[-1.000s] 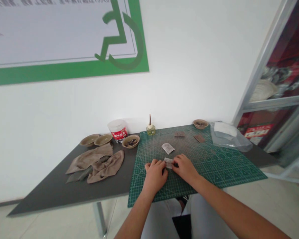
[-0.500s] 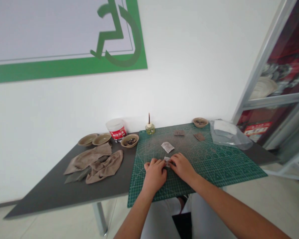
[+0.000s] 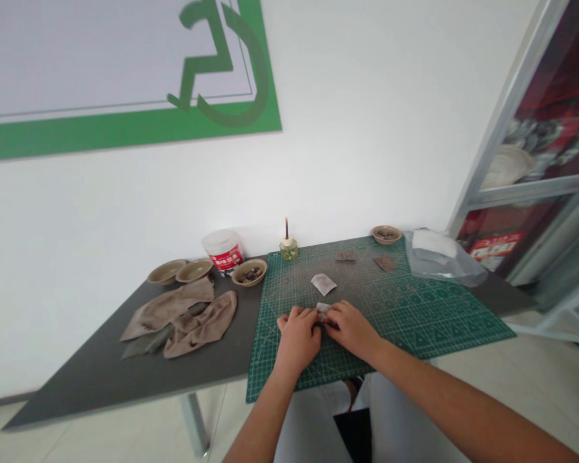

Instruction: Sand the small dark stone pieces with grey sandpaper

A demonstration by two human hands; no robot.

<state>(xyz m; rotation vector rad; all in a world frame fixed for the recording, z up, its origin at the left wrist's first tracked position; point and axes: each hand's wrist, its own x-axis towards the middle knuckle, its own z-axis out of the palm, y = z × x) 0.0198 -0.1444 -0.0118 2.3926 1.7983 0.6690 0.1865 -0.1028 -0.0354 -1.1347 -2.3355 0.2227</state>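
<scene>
A small pale grey piece of paper or cloth [image 3: 323, 308] lies on the green cutting mat [image 3: 463, 321], pinched between both hands. My left hand [image 3: 299, 331] has its fingers curled on the piece's left side, with the thumb close to it. From the right, my right hand [image 3: 350, 326] presses its bent fingers on the opposite side. Most of the piece's lower part is hidden by the fingers. Just beyond them a second pale piece [image 3: 323, 283], like paper or cloth, lies flat.
Two brown patches [image 3: 346, 255] and a bowl of dark bits [image 3: 386, 235] sit further back, beside a clear plastic bag [image 3: 439, 257]. A small glass bottle [image 3: 289, 248] stands at the mat's rear. Leftward are several bowls, a white tub [image 3: 224, 249] and brown cloths [image 3: 202, 328].
Slightly more of the pale piece shows above my fingers, and my right hand sits a little lower. The whole view has shifted slightly.
</scene>
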